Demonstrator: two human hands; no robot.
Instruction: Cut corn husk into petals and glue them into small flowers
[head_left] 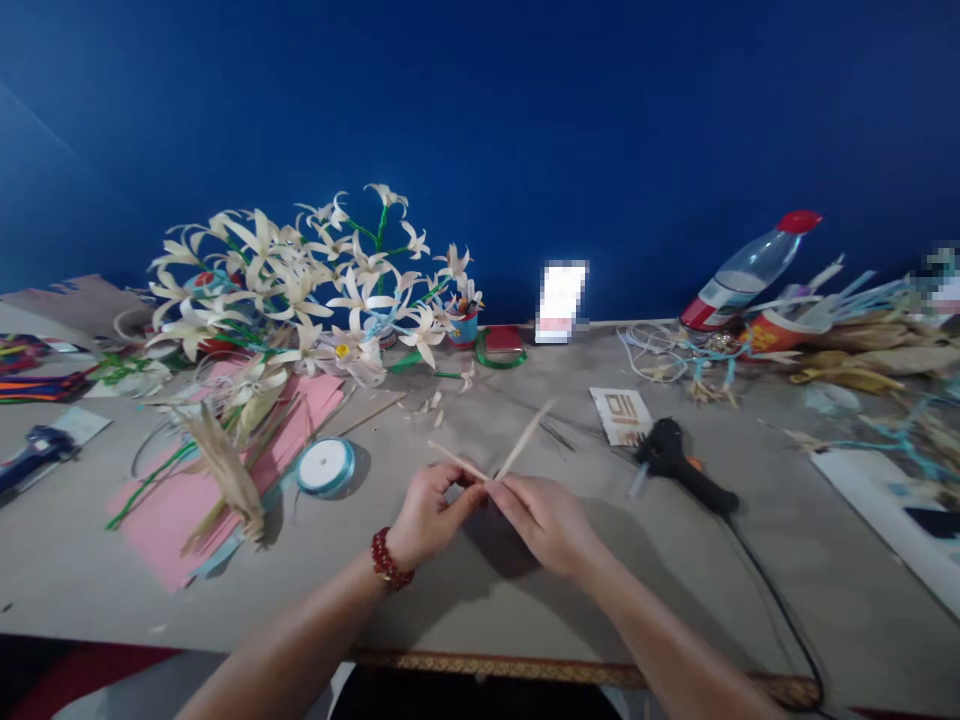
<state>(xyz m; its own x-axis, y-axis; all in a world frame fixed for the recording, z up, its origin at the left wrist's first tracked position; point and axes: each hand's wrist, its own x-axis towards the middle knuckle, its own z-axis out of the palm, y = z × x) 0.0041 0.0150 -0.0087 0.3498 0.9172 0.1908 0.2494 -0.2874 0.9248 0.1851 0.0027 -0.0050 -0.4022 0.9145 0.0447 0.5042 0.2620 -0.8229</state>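
Note:
Two narrow pale strips, seemingly dried husk, meet in a V between my fingertips above the middle of the table. The longer pale strip (pixel 527 438) points up and to the right; the shorter pale strip (pixel 455 456) slants up to the left. My left hand (pixel 441 502), with a dark red bead bracelet (pixel 390 558) at its wrist, is closed in a pinch where the strips meet. Touching it, my right hand (pixel 546 515) pinches the same spot between thumb and finger. The strips' lower ends are hidden by my fingers.
Left are a ribbon spool (pixel 325 467), pink sheets (pixel 157 530) under dried husks (pixel 225 465), and white flowers (pixel 300 290) behind. Right lie a black glue gun (pixel 686 465) with a trailing cord and a white card (pixel 621 415). A tilted bottle (pixel 750 272) stands behind.

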